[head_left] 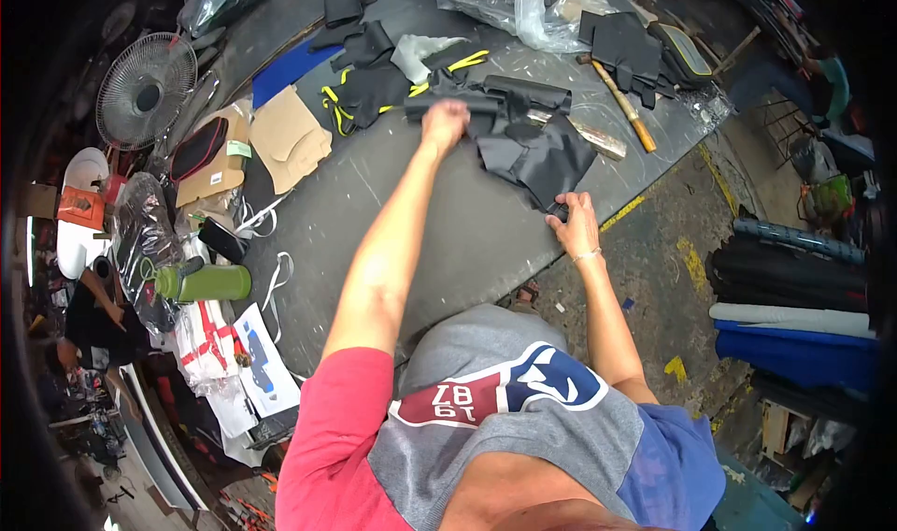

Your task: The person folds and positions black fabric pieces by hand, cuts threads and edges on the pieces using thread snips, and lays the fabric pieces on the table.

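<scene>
My left hand (446, 124) is at the near edge of a rolled black sheet (462, 108), its fingers curled and slightly blurred; I cannot tell what they grip. At the table's right edge, my right hand (576, 224) pinches the near corner of a black sheet piece (537, 157), which looks like vinyl or fabric. This piece lies creased on the grey table (346, 222) between both hands. Just behind it sits another black roll (533, 93). Black pieces with yellow trim (369, 96) are spread left of my left hand.
A hammer (626, 106) lies at the right, near stacked black pieces (626, 50). Clear plastic bags (523, 7) cover the back. Brown card (288, 138), a green bottle (210, 282) and a fan (147, 92) are at the left. Fabric rolls (794, 321) stand beyond the right edge.
</scene>
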The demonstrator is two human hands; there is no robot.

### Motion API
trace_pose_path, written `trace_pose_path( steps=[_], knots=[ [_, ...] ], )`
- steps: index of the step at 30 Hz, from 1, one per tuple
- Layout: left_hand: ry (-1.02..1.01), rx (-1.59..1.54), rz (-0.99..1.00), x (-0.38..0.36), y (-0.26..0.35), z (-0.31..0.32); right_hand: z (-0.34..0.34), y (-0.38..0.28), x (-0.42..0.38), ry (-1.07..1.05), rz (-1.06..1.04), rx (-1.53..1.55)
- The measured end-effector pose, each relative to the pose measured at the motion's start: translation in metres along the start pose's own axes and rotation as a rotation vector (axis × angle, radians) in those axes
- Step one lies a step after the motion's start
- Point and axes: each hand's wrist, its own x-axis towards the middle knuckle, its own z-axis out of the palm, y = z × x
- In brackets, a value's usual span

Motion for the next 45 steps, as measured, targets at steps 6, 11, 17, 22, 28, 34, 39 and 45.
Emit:
trace_pose_path(
  steps=[6,11,17,22,28,34,39,45],
  knots=[
    [0.079,-0.350,0.387,-0.012,0.217,-0.089,0.002,-0.002,0.013,0.093,-0.058,-0.068],
    [-0.014,-0.330,0.248,-0.054,0.154,-0.139,-0.006,-0.008,0.006,-0.104,0.144,0.077],
    [0.026,-0.369,-0.282,-0.195,-0.012,-0.152,0.003,0.023,-0.014,-0.005,-0.039,0.052],
    [0.068,-0.483,-0.367,-0.256,-0.072,-0.162,-0.042,0.011,-0.016,-0.374,0.135,0.028],
    [0.194,-0.534,-0.312,-0.280,-0.117,-0.157,-0.031,-0.025,-0.005,-0.749,0.133,0.501],
    [0.363,0.001,-0.215,-0.294,-0.107,-0.141,0.057,-0.145,0.021,-0.591,-0.231,0.591],
    [0.427,0.080,-0.201,-0.290,-0.102,-0.150,0.147,-0.166,0.090,-0.630,-0.411,0.326],
    [0.564,0.297,-0.166,-0.299,-0.058,-0.165,0.165,-0.154,0.113,-0.819,-0.517,0.074]
  ],
)
